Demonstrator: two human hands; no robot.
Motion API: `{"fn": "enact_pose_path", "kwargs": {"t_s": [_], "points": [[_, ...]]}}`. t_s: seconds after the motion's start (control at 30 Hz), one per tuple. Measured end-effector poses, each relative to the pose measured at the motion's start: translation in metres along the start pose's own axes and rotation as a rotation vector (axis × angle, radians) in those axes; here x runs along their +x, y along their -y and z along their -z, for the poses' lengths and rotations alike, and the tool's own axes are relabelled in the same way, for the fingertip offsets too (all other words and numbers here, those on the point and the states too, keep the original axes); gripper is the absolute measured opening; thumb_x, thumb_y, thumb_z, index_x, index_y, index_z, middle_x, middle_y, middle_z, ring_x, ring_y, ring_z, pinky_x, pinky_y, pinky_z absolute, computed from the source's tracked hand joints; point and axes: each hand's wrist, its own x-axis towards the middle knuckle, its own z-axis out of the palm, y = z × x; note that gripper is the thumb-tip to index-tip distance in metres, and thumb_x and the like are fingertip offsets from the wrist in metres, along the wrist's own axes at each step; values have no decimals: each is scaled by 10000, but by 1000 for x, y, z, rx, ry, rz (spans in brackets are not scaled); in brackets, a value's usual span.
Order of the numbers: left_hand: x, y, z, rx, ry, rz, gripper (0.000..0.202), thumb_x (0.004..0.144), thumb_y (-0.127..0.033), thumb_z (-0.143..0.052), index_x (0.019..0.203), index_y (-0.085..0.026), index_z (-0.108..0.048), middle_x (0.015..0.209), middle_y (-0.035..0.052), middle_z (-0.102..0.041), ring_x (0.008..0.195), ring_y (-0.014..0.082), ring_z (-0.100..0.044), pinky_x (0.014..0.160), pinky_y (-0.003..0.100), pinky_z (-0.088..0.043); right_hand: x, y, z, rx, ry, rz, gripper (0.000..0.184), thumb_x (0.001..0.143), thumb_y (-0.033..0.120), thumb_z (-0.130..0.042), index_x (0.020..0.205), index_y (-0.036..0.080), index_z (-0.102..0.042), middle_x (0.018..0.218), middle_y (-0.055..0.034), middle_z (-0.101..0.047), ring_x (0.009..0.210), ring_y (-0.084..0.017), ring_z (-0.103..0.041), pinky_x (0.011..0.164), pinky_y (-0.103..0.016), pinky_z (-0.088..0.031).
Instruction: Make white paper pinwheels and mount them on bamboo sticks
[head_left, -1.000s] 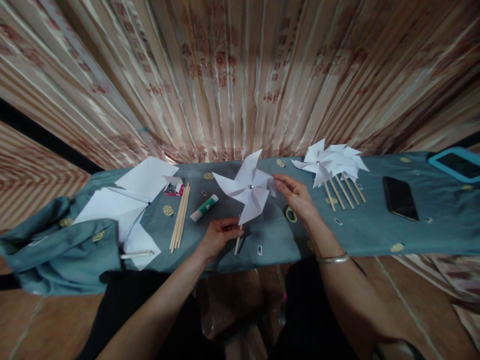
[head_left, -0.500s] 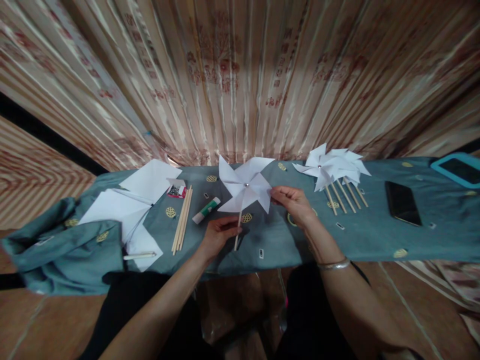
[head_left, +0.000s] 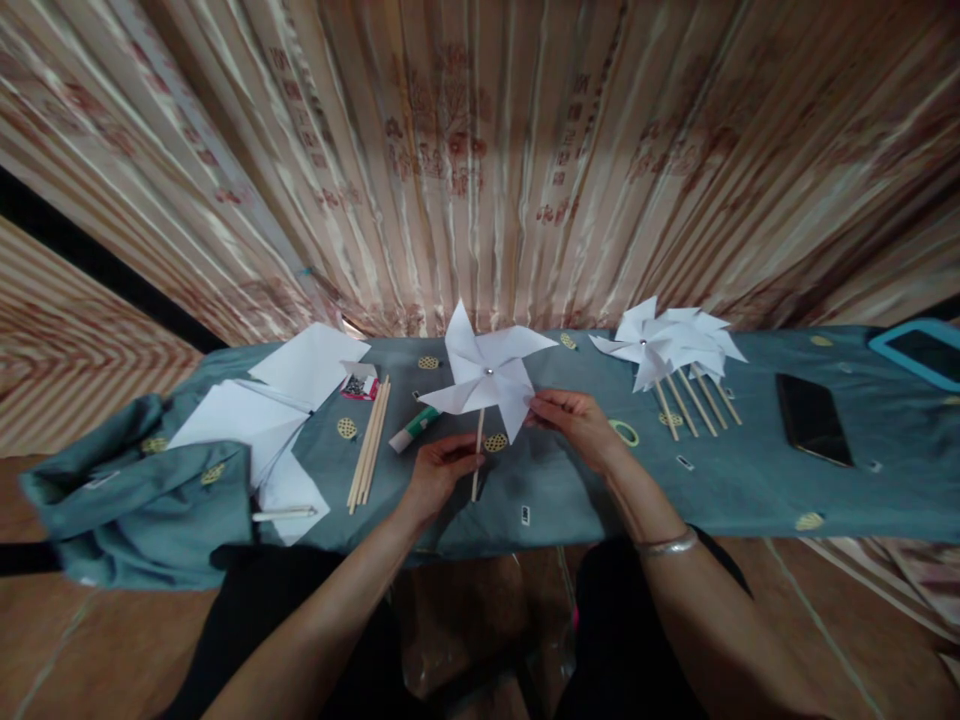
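A white paper pinwheel (head_left: pixel 480 385) stands upright above the middle of the cloth, a silver pin head at its centre. Its thin wooden stick is pinched near the lower part between the thumb and fingers of my left hand (head_left: pixel 442 470). My right hand (head_left: pixel 570 420) has its thumb and fingertips closed on the edge of the lower right blade. Behind the pinwheel's lower left blade lies a green and white glue stick (head_left: pixel 414 430), partly covered from view. A green ring, perhaps a roll of tape (head_left: pixel 624 433), lies just beyond my right wrist.
Several finished pinwheels (head_left: pixel 675 345) lie overlapped at right, near a black phone (head_left: pixel 814 420) and a blue-framed tablet (head_left: pixel 919 352). Left are wooden sticks (head_left: pixel 369 445), a small box of pins (head_left: pixel 360 383), white paper sheets (head_left: pixel 240 425) and a white pen (head_left: pixel 285 514). A curtain hangs behind.
The pinwheel's blades have turned a little clockwise. My right hand has shifted slightly down and left with the blade edge, while my left hand keeps its hold on the stick.
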Motion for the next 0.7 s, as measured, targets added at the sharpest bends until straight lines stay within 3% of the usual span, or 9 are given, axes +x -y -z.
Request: {"fn": "enact_pose_path", "kwargs": {"t_s": [0.43,0.7], "points": [[0,0,0,13,6,-15,302,517,-203,-827,815,-184,-782,828,42,-764,794,204,-668,840,353,-509,-5,0,-11,59,124,-68,355,604,522,-806,689,184,-741,670,-24,-729,632,-112,-639,609,-222,-455],[-1,-1,-2,5,32,-23,282,531,-220,-824,808,-192,-781,840,39,-764,799,204,-664,847,354,-504,-9,-2,-17,61,133,-70,338,612,503,-806,699,184,-740,691,-31,-742,637,-117,-648,617,-231,-462]]}}
